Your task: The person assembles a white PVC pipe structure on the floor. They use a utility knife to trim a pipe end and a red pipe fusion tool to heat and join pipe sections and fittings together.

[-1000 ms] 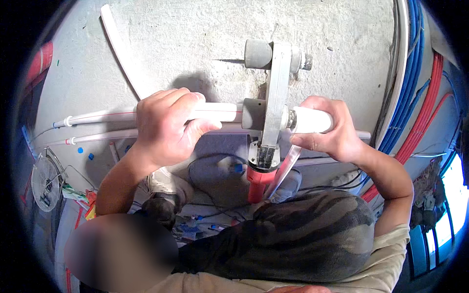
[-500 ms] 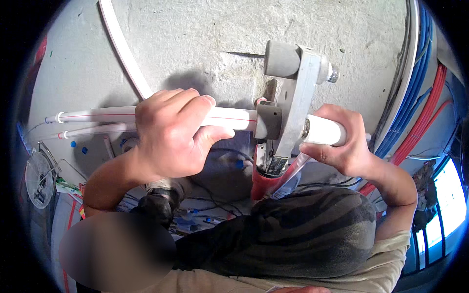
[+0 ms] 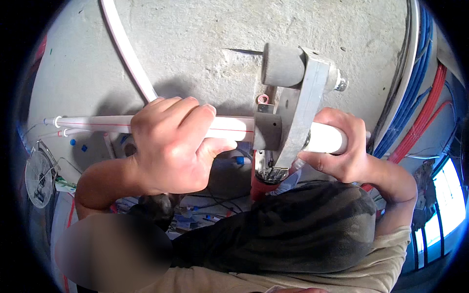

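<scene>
My left hand [image 3: 171,144] is closed around a white plastic pipe [image 3: 229,128] with a thin red stripe. The pipe's right end sits in a grey heating socket [image 3: 267,131] on a pipe fusion welder [image 3: 305,105]. On the opposite face of the welder's metal plate, a short white pipe fitting [image 3: 328,138] is pressed up against it. My right hand [image 3: 354,151] wraps round that fitting, thumb underneath. A larger grey socket [image 3: 282,64] stands out higher on the plate. Below, the welder's red body [image 3: 264,188] goes down behind my dark-clad knee.
A rough concrete wall [image 3: 195,39] rises behind, with another white pipe [image 3: 126,49] running up it. Blue conduits [image 3: 408,105] and red conduits [image 3: 424,129] line the right. A clear reel [image 3: 40,178] stands at the left. Cables and scraps lie low on the floor.
The pipe's right part, the welder and the fitting have dipped slightly in view, and the welder's plate appears turned a little. Both hands keep their grip.
</scene>
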### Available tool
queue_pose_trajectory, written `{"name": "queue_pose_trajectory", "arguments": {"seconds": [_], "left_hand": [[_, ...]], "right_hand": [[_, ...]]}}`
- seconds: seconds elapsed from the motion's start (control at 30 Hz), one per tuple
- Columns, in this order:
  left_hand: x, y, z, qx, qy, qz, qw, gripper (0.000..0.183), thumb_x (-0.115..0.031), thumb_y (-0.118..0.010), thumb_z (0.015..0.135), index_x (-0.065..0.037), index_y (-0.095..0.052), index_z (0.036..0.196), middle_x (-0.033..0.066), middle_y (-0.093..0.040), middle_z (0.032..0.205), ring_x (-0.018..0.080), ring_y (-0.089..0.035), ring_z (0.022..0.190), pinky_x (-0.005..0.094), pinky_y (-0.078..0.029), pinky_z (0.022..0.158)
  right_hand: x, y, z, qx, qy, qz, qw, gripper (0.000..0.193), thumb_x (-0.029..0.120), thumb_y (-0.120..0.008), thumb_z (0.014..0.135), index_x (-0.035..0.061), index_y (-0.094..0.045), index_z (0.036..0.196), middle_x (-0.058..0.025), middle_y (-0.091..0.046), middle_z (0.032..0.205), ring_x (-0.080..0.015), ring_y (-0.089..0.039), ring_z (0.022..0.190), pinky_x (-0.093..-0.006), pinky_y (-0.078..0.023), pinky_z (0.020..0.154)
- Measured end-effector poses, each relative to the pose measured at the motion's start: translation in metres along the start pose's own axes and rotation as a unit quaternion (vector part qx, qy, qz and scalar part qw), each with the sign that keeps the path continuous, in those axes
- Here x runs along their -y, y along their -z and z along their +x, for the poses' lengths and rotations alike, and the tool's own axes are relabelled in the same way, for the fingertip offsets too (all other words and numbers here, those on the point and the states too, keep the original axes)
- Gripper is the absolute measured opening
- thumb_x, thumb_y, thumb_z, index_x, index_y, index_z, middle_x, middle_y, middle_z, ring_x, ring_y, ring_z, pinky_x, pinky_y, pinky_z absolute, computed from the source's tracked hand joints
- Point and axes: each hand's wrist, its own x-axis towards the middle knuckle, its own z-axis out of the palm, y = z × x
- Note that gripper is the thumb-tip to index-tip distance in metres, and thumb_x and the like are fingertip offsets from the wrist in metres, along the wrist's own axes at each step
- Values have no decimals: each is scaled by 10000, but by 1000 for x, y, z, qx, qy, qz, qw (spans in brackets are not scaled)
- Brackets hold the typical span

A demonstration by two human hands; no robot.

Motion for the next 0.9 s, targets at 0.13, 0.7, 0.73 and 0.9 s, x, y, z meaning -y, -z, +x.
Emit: {"name": "queue_pose_trajectory", "arguments": {"seconds": [0.13,0.7,0.73,0.9], "left_hand": [[-2,6,-3,52,10,10,999,426,-202,-856,703,89,-659,944,195,-602,737,380,-591,627,433,-461,592],[1,-4,-6,36,8,3,999,303,-194,-832,710,-34,-581,768,115,-513,659,336,-531,547,443,-377,526],[1,-5,-6,39,7,7,999,303,-193,-832,710,-36,-579,766,116,-514,660,338,-530,548,444,-377,527],[0,-4,-7,35,7,-4,999,310,-201,-833,711,-40,-573,760,117,-515,661,338,-529,549,443,-373,524]], "right_hand": [[5,2,3,17,-45,1,999,249,53,-846,807,-5,-668,970,-59,-709,843,-109,-679,761,-285,-534,651],[3,-2,6,13,-95,-1,995,232,65,-839,777,-14,-662,906,-86,-686,785,-127,-656,736,-315,-525,637],[2,-3,5,12,-108,9,994,231,65,-838,779,-14,-662,905,-87,-686,785,-126,-655,734,-314,-525,636],[1,-4,2,26,-46,-50,997,374,121,-901,758,-25,-664,1007,-105,-695,877,-162,-674,762,-317,-524,671]]}}
